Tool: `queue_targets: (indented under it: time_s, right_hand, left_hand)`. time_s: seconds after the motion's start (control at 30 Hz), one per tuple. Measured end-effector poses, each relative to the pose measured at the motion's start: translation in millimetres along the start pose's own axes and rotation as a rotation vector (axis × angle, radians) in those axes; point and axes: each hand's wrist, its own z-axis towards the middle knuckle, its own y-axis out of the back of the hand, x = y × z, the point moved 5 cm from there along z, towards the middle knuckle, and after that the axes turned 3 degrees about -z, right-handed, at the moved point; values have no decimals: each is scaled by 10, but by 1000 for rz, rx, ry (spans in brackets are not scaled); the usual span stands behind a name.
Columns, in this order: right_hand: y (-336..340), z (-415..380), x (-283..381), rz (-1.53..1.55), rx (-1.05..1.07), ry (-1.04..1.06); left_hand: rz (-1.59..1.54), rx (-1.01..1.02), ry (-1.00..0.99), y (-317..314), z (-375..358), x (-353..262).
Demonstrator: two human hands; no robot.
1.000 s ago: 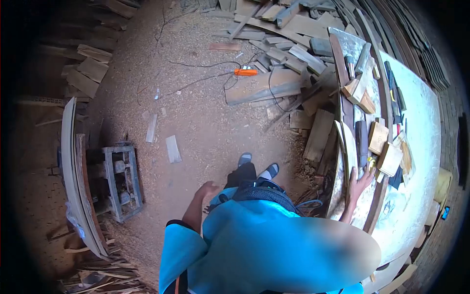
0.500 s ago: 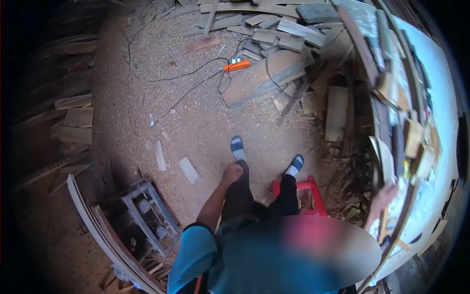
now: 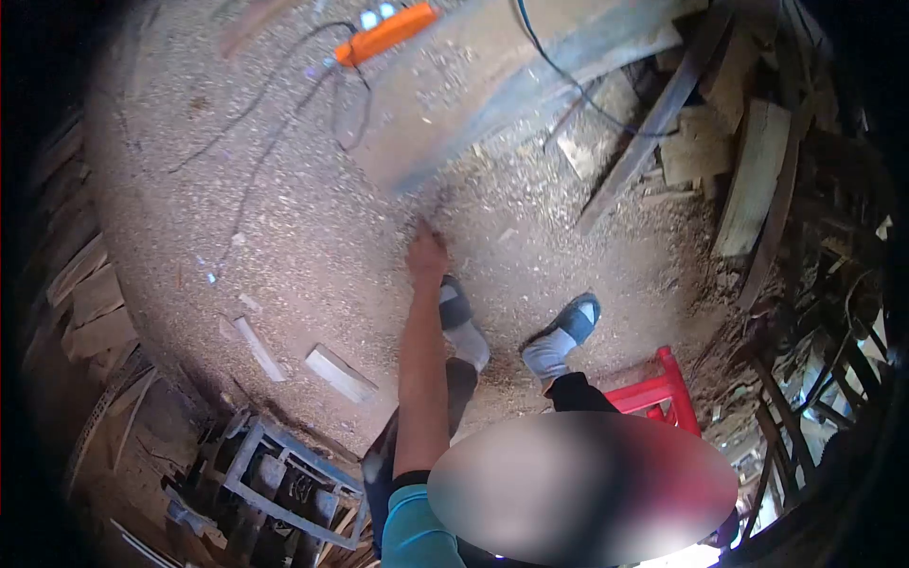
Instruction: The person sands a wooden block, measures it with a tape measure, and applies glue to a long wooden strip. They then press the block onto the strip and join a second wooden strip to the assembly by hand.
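Observation:
My left hand (image 3: 428, 256) reaches down over the sawdust-covered floor (image 3: 312, 222), just beyond my left foot in its dark sandal (image 3: 455, 303). At least one finger stretches forward, and I make out nothing held in the hand. Ahead of its fingertips lies the near end of a wide wooden plank (image 3: 402, 161). My right hand is out of sight; a blurred oval hides the lower middle of the view.
An orange power strip (image 3: 386, 34) with dark cables lies beyond the hand. A red plastic stool (image 3: 653, 388) stands at the right, near piled timber (image 3: 753, 180). Wood offcuts (image 3: 341, 372) and a grey metal frame (image 3: 284, 478) are at the left.
My left hand has gone from beside my knee down and forward toward the floor. The view has dropped closer to the ground, and my right hand has left the picture.

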Motion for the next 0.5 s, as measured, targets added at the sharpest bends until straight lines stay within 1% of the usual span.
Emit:
queue_targets:
  time_s: [0.1,0.2,0.27,0.33,0.4,0.47,0.5]
  right_hand:
    - [29,123,106,-4,20,17]
    - [39,190,173,10,29,20]
    - [60,266,197,24,34,16]
    - [101,316,208,35,43,12]
    - [140,335,178,60,51,0]
    - [254,330,101,84,55,-19]
    - [306,359,83,98,56,-24]
  left_hand:
    - [55,-27,-71,-353,129,-21]
    - [30,17,-32,-335,119,-1]
    - [37,-18,-174,-195,63,-100]
    - [-197,7,-129,-451,143,264]
    - [-165,3,-206,-250,49,283]
    - [109,-6,-427,91,-277,76]
    - [156,167,-306,303,-480,-134]
